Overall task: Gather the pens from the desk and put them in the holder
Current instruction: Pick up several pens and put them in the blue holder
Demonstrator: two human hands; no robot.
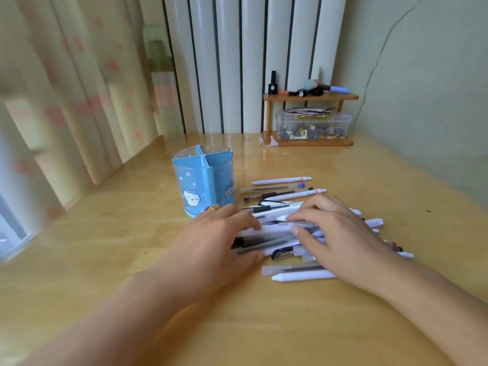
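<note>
I judge the job barely begun: from what I can see of its open top, the blue four-compartment pen holder looks empty, and every pen in view lies on the wooden desk. Most of them make one loose heap of pens just right of the holder, largely white and clear-barrelled, lying roughly parallel. My left hand rests flat on the heap's near-left side, fingers spread fairly wide and pressing down, gripping nothing that I can make out; a ring shows on one finger close to the holder's base. My right hand lies over the heap's right side, fingers loosely curled on top of the pens, and I cannot tell if any pen is pinched under them. So the gathering, the lifting and the dropping-in are all left. A few strays sit apart: a white click pen and its neighbours beyond the heap, and a white capped pen nearest me. The desk is glossy, pale and otherwise mostly bare. Behind it stand a white ribbed radiator, a curtain with pink hearts to the left, and a green wall. In the far corner a small wooden shelf holds oddments over a clear storage box.
</note>
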